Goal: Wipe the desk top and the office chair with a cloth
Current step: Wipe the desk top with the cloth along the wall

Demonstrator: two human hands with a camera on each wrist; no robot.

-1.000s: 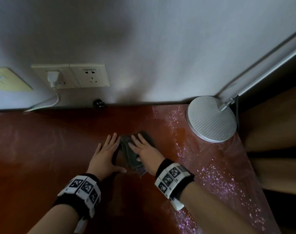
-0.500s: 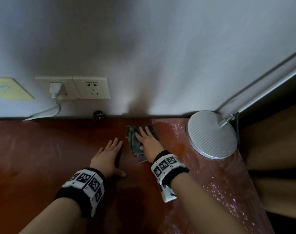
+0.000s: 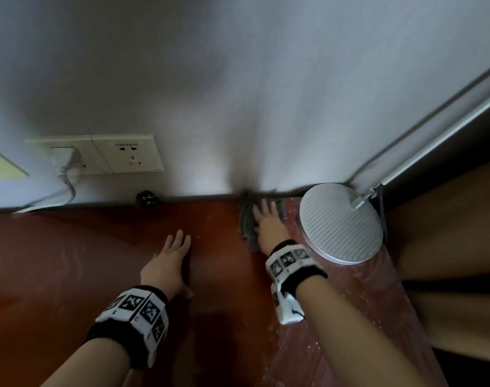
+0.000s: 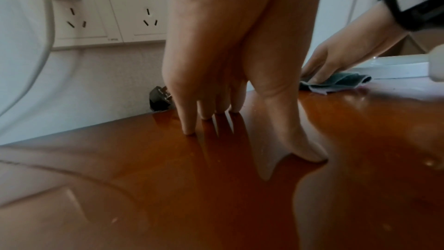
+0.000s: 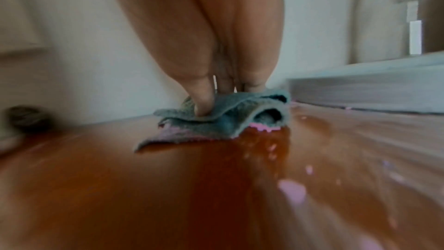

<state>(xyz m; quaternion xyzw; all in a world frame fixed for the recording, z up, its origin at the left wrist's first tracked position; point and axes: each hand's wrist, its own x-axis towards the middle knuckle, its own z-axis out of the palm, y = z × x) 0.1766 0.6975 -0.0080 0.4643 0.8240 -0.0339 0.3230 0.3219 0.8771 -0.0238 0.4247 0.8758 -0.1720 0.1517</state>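
Note:
A folded grey-green cloth (image 3: 246, 222) with a pink underside lies on the glossy red-brown desk top (image 3: 70, 275) right against the wall. My right hand (image 3: 267, 222) presses flat on the cloth (image 5: 230, 117) with straight fingers, just left of the lamp base. My left hand (image 3: 170, 261) rests flat on bare desk (image 4: 168, 187) to the left, fingers straight, holding nothing. From the left wrist, the left hand (image 4: 216, 102) touches the wood with its fingertips and the cloth (image 4: 336, 81) shows beyond it. No office chair is in view.
A round white ribbed lamp base (image 3: 340, 223) stands at the desk's back right corner. Wall sockets (image 3: 126, 155) with a white plug and cable (image 3: 66, 169) sit at back left. A small black object (image 3: 146, 199) lies at the wall. Pale specks dot the desk's right strip (image 3: 364, 317).
My right hand has pushed the cloth away from me, from mid-desk up to the wall beside the lamp base. The left hand stayed flat on the desk, now apart from the cloth.

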